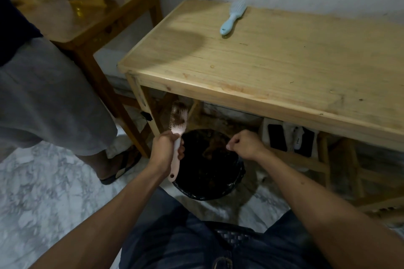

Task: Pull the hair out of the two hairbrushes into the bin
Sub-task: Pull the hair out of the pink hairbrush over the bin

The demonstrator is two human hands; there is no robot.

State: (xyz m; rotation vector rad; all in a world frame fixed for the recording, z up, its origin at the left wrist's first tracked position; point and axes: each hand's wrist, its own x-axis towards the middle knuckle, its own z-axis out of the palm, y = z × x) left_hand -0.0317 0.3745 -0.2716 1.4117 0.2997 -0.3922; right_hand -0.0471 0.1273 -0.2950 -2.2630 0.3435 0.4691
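left hand (167, 152) grips pink brush (178, 135) | right hand (246, 145) fingers pinched, contents unclear, over bin (231, 183) | pluck remaining hair from bristle roots

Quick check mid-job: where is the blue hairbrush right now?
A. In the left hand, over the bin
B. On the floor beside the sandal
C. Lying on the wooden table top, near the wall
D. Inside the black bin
C: the blue hairbrush lies untouched on the wooden table near the wall, while the left hand holds the pink hairbrush beside the bin.
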